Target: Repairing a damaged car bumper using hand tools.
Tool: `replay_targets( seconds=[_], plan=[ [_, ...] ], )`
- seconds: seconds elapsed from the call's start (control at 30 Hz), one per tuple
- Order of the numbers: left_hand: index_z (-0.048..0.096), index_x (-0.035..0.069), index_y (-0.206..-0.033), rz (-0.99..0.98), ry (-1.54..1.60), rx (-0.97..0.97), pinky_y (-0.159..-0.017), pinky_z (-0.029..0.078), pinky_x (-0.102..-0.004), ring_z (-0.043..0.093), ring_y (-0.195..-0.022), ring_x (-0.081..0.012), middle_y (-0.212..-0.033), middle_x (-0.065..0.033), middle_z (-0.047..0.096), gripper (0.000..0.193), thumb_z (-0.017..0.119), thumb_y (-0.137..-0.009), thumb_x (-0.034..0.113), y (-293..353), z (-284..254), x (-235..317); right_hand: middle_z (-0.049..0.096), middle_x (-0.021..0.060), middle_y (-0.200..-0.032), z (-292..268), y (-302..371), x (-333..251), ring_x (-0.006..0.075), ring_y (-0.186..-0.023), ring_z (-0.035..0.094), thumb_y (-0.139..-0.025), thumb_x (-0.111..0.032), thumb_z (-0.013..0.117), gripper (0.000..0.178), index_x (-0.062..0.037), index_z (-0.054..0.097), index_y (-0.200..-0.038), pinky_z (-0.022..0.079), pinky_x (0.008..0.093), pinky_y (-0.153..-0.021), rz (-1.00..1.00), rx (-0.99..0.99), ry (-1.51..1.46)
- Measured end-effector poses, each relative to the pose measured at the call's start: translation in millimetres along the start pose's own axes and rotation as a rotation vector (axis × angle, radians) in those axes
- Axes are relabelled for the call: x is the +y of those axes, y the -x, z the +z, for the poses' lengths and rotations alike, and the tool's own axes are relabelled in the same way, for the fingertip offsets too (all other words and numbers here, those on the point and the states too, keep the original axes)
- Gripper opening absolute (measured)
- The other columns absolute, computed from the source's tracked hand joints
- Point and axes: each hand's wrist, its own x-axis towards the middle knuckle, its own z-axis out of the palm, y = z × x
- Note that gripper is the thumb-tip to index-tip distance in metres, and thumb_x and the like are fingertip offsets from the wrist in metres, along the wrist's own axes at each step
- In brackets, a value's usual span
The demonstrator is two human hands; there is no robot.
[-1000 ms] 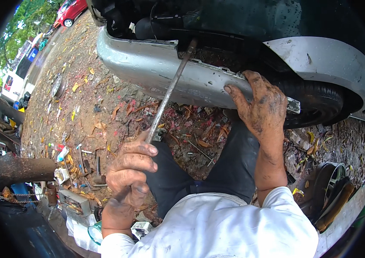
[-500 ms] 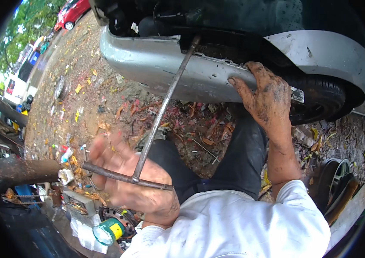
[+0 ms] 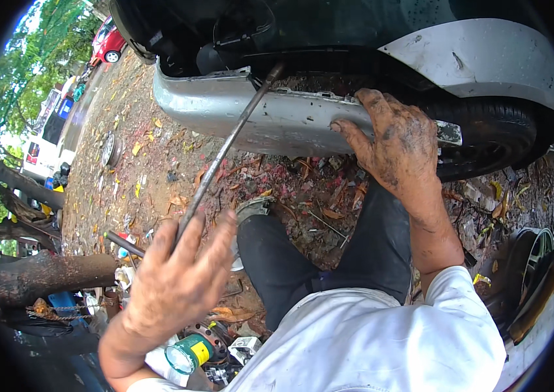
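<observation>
A silver car bumper point(image 3: 215, 114) spans the space in front of me, its top edge apart from the dark body above. My right hand point(image 3: 400, 147), dirty with grease, grips it near the wheel, thumb on the outer face and fingers over the top edge. A long steel T-handle wrench point(image 3: 225, 147) slants from behind that edge down toward me. Over its crossbar lies my left hand point(image 3: 176, 281), with the shaft coming out between the fingers. Most of the crossbar is hidden under this hand; one end sticks out at the left. The wrench's far tip is in shadow.
A tyre point(image 3: 486, 137) stands right of the bumper. Leaves and litter cover the dirt ground. At lower left are a tree trunk point(image 3: 61, 277) and a green can point(image 3: 185, 355) with a yellow label. Car parts point(image 3: 528, 274) lean at the right. A red car point(image 3: 108, 42) is parked far off.
My left hand has turned from an open palm behind the crossbar to back-up over it. The wrench's crossbar end has shifted left. My right hand keeps its hold on the bumper.
</observation>
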Motion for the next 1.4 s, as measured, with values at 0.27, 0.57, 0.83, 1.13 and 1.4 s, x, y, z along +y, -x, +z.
replay_targets(
  seconds=[0.27,0.57,0.83,1.13,1.4],
  plan=[
    [0.066,0.008,-0.066,0.233,0.261,-0.409,-0.054,0.038,-0.0342,0.055,-0.060,-0.0179,-0.060,-0.0007,0.051,0.016,0.061,-0.069,0.023,-26,-14,-3,0.063,0.0106,-0.079,3,1,2,0.0265,-0.067,0.063,-0.076,-0.033,0.068,0.039,-0.0049,0.056,-0.100,0.049,0.0377,-0.063,-0.037,0.013,0.008],
    [0.060,0.012,-0.056,0.291,0.275,-0.379,-0.050,0.032,-0.0332,0.051,-0.055,-0.0152,-0.055,0.0022,0.048,0.027,0.065,-0.076,0.028,-37,-14,2,0.063,0.0116,-0.081,2,3,2,0.0265,-0.067,0.063,-0.076,-0.034,0.068,0.040,-0.0047,0.056,-0.100,0.048,0.0373,-0.063,-0.005,-0.013,0.008],
    [0.049,0.012,-0.052,-0.101,1.235,0.464,-0.043,0.028,-0.0278,0.044,-0.047,-0.0126,-0.054,0.0020,0.045,0.034,0.063,-0.081,0.023,-15,25,20,0.063,0.0116,-0.078,3,2,0,0.0274,-0.066,0.063,-0.076,-0.033,0.068,0.038,-0.0051,0.056,-0.099,0.048,0.0383,-0.063,-0.014,-0.002,0.006],
    [0.038,0.011,-0.069,-0.334,2.522,1.690,-0.052,0.032,-0.0278,0.034,-0.055,-0.0116,-0.065,-0.0009,0.034,0.040,0.040,-0.097,0.039,-26,61,56,0.063,0.0129,-0.077,4,3,1,0.0297,-0.065,0.063,-0.077,-0.034,0.067,0.037,-0.0041,0.057,-0.097,0.049,0.0382,-0.061,-0.022,0.021,-0.002],
    [0.043,0.009,-0.123,-0.974,0.965,1.718,-0.105,0.027,-0.0528,0.038,-0.124,-0.0324,-0.134,-0.0185,0.038,0.053,0.052,-0.088,0.048,8,94,47,0.064,0.0127,-0.077,1,0,-1,0.0284,-0.068,0.064,-0.077,-0.033,0.068,0.037,-0.0026,0.058,-0.097,0.050,0.0374,-0.064,-0.018,0.029,0.042]
  ],
)
